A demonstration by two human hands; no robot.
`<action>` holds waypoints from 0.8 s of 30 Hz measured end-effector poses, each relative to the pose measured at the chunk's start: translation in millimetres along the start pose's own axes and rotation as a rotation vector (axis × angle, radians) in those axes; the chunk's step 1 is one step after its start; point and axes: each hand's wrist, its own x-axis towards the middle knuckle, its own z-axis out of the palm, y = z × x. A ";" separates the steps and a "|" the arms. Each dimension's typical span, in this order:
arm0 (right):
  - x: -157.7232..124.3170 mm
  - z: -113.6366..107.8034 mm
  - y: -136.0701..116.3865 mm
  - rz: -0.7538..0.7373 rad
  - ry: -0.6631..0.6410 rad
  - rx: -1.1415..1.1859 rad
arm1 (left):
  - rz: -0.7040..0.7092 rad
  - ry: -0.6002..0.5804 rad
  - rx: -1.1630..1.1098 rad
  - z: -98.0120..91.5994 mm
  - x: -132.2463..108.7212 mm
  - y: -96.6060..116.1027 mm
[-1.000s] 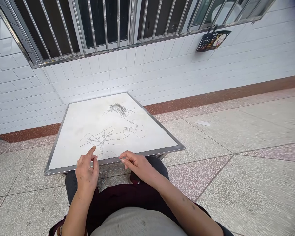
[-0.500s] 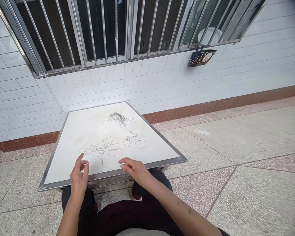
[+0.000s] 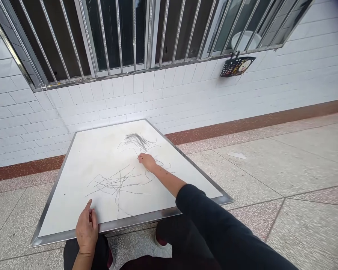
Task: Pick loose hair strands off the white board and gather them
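My right hand [image 3: 147, 162] reaches over the middle of the white table [image 3: 81, 157], fingertips pinched together. A thin dark wire runs up to those fingertips and seems held in them. Just beyond lies a dense bundle of thin dark wires [image 3: 137, 141]. Curled wires [image 3: 169, 165] show on the right of that hand, partly hidden by it and the forearm. Nearer to me, several loose wires [image 3: 119, 182] cross one another. My left hand [image 3: 86, 227] is over the front edge at the left, index finger stretched out, thumb apart, holding nothing.
A metal rim [image 3: 138, 221] edges the table, which stands near a white tiled wall [image 3: 186, 90]. Barred windows [image 3: 118, 37] are above. A dark patterned bag [image 3: 237, 66] hangs from the bars at right. A white scrap [image 3: 236, 155] lies on the floor.
My right hand has moved forward from the front edge to the middle of the table and closed into a pinch. My left hand sits lower in view. The camera view has shifted slightly.
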 end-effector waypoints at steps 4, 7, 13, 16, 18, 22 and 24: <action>31.8 0.8 2.8 0.040 0.021 -0.078 | 0.112 0.037 0.067 5.4 -2.2 -5.2; 47.8 -3.8 3.9 0.029 0.068 -0.128 | 0.144 0.050 0.113 5.8 -2.8 -6.0; 29.1 6.4 -1.0 -0.181 0.127 -0.156 | 0.158 0.056 0.137 5.0 -2.6 -3.4; -3.3 29.5 -6.5 -0.385 0.025 -0.131 | 0.155 0.061 0.106 5.3 -2.4 -3.3; -21.1 46.2 -11.5 -0.492 -0.033 -0.126 | 0.151 0.064 0.089 5.6 -2.4 -3.6; -32.5 70.4 -27.9 -0.608 -0.086 -0.156 | 0.157 0.061 0.082 6.2 -2.4 -4.7; -29.6 78.2 -38.6 -0.644 -0.104 -0.188 | 0.167 0.064 0.088 6.2 -2.2 -5.4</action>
